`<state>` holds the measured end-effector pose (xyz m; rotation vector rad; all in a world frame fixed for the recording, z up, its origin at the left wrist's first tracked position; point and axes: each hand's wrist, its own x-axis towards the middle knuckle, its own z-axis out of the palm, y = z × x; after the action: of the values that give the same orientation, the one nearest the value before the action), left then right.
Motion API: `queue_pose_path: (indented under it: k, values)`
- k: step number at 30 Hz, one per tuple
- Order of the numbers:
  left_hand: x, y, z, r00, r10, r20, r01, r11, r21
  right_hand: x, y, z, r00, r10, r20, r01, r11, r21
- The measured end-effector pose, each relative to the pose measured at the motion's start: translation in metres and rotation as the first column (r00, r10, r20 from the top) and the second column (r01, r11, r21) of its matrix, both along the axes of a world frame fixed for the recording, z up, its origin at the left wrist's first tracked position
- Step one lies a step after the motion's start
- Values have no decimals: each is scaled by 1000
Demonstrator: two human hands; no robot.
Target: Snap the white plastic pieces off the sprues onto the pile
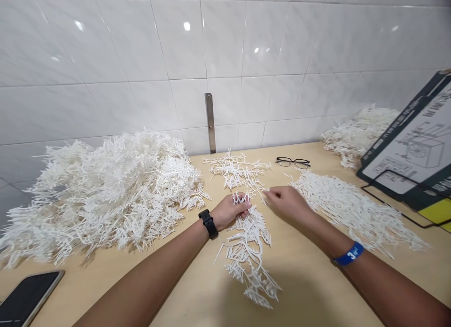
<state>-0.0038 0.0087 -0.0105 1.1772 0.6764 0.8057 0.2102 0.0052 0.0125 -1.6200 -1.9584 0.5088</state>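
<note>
Left hand (229,212) grips plastic sprigs (248,256) between heaps (112,195), right hand (287,205) beside.

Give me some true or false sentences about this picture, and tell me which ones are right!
1. The left hand is holding a bunch of white plastic pieces. True.
2. The right hand wears a black watch. False: the black watch is on the left wrist, and the right wrist has a blue wristband.
3. The glasses are lying on the wooden table. True.
4. The left hand is holding a phone. False: the phone is lying on the table at the lower left.
</note>
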Motion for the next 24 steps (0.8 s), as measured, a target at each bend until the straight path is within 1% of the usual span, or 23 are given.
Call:
queue_pose_path:
  k: [1,2,3,4,5,6,7,8,9,10,11,12,15,19,21,24]
  values:
    - [1,0,1,1000,10,-5,-10,1000,-4,8,3,4,986,-126,109,123,992,32]
    - [1,-1,2,1000,14,-11,-14,1000,-6,15,5,8,957,-213,196,206,977,57]
    - [1,-1,3,1000,17,-18,-17,1000,-7,20,7,11,933,-259,249,250,966,69]
    - [1,-2,4,1000,18,-24,-19,1000,-6,24,7,13,928,-265,263,258,964,63]
    - [1,-2,4,999,21,-27,-21,1000,-4,24,7,14,942,-242,231,237,970,46]
    - [2,-2,4,999,20,-27,-20,1000,-2,21,5,14,969,-189,161,188,982,19]
    - [2,-2,4,1000,18,-25,-18,1000,-1,15,3,13,992,-106,68,107,994,-15]
    - [2,-3,3,1000,16,-23,-16,1000,0,7,0,10,999,-2,-32,1,999,-47]
    - [3,-3,2,1000,13,-23,-13,1000,1,-1,-4,7,987,107,-119,-116,991,-73]
    - [3,-3,1,1000,12,-24,-12,1000,5,-10,-7,4,961,208,-181,-228,969,-97]
    - [4,-3,0,1000,12,-25,-12,1000,10,-18,-10,1,933,286,-220,-316,942,-114]
    - [4,-3,0,1000,11,-27,-10,1000,18,-24,-13,-2,909,341,-240,-377,918,-126]
    - [5,-3,-1,999,3,-33,-2,999,46,-34,-18,-7,872,414,-261,-453,884,-114]
    - [3,-3,-1,995,-45,-92,54,993,107,-33,-17,-8,817,476,-326,-531,841,-102]
    - [2,-2,-2,991,-81,-107,94,988,123,-31,-16,-10,801,487,-349,-548,831,-99]
    - [-1,0,-3,985,-132,-108,146,980,135,-30,-15,-14,793,487,-364,-550,831,-85]
